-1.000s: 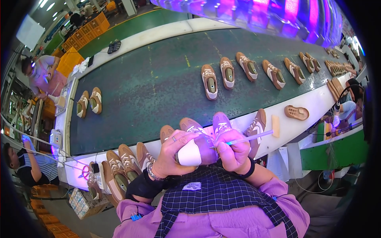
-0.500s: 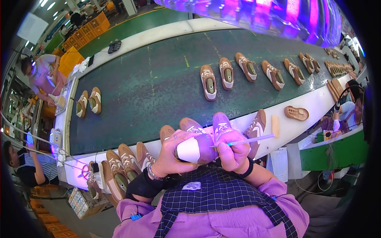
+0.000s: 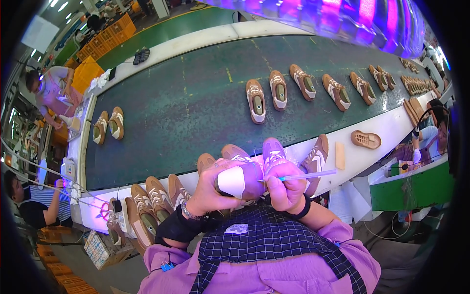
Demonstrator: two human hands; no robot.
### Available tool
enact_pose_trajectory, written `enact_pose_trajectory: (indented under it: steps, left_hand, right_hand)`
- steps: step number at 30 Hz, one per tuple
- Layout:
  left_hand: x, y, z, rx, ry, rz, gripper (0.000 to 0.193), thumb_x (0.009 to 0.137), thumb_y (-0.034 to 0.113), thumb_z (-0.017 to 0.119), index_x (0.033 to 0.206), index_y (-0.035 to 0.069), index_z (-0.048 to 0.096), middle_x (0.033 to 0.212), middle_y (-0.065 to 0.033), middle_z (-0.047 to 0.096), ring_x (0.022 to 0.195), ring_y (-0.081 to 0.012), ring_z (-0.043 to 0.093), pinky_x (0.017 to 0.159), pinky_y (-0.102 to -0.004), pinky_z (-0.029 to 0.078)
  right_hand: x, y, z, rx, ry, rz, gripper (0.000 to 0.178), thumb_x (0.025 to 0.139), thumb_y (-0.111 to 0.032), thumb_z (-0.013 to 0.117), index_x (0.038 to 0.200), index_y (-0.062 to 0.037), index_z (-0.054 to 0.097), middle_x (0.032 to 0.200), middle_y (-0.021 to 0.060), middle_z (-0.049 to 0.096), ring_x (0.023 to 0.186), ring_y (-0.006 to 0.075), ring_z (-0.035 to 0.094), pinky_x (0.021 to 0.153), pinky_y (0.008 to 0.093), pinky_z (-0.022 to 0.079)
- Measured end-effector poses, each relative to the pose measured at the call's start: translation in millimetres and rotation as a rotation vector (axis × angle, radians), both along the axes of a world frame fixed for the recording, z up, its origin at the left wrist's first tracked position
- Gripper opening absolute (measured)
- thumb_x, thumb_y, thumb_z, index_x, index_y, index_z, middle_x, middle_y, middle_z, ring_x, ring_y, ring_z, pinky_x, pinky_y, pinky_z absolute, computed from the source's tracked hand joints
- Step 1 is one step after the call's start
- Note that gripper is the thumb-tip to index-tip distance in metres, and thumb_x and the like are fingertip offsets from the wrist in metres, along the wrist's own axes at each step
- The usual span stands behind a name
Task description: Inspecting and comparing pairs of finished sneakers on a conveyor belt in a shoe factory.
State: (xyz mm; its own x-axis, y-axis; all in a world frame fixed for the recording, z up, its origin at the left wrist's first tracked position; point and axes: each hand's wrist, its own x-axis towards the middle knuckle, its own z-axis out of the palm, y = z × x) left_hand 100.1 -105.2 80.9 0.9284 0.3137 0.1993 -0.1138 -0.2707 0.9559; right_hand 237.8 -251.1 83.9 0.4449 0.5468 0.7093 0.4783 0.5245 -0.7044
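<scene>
Head view: the left hand curls around a shoe above the apron; the right hand pinches a pen, its tip at the shoe's side. Work there looks unfinished; how much remains cannot be told.

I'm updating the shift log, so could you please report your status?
Left hand gripping a shoe. Right hand holding a pen-like tool up to it. Other shoes close beyond; nothing seen blocking the tool.

Dark checked apron, purple shirt
</scene>
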Motion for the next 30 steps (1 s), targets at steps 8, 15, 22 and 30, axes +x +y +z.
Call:
enact_pose_trajectory:
  steps: [8,15,22,30]
  left_hand:
    - [7,1,0,-0.033,0.013,-0.002,0.067,0.051,0.014,0.083,0.112,0.000,0.059,0.103,-0.0095,0.062,0.101,-0.0223,0.056,0.092,-0.0354,0.041]
    - [10,2,-8,-0.097,-0.012,0.006,0.068,0.050,0.012,0.084,0.112,0.000,0.059,0.103,-0.0089,0.061,0.100,-0.0199,0.056,0.091,-0.0337,0.041]
    - [23,16,-5,-0.176,-0.001,-0.178,0.070,0.044,0.010,0.085,0.109,-0.002,0.061,0.104,-0.0089,0.062,0.094,-0.0167,0.059,0.085,-0.0299,0.044]
    - [47,25,13,-0.170,-0.011,-0.400,0.069,0.041,0.020,0.084,0.105,0.002,0.064,0.097,-0.0080,0.065,0.090,-0.0210,0.060,0.083,-0.0318,0.045]
  right_hand:
    - [2,-5,-1,-0.007,-0.045,-0.025,0.010,0.075,0.002,0.054,0.083,-0.0018,0.058,0.070,0.0090,0.059,0.059,0.0193,0.057,0.055,0.0293,0.046]
    - [3,-11,-9,-0.023,-0.119,0.009,0.010,0.075,0.002,0.054,0.084,-0.0013,0.058,0.070,0.0095,0.059,0.059,0.0207,0.057,0.055,0.0291,0.046]
    - [10,-18,6,0.001,0.524,0.272,0.007,0.083,-0.001,0.050,0.086,0.0007,0.056,0.069,0.0064,0.056,0.051,0.0098,0.049,0.047,0.0247,0.039]
    - [19,-15,16,-0.020,0.318,0.195,0.008,0.087,-0.002,0.050,0.088,0.0008,0.057,0.066,0.0023,0.053,0.053,0.0059,0.045,0.050,0.0214,0.035]
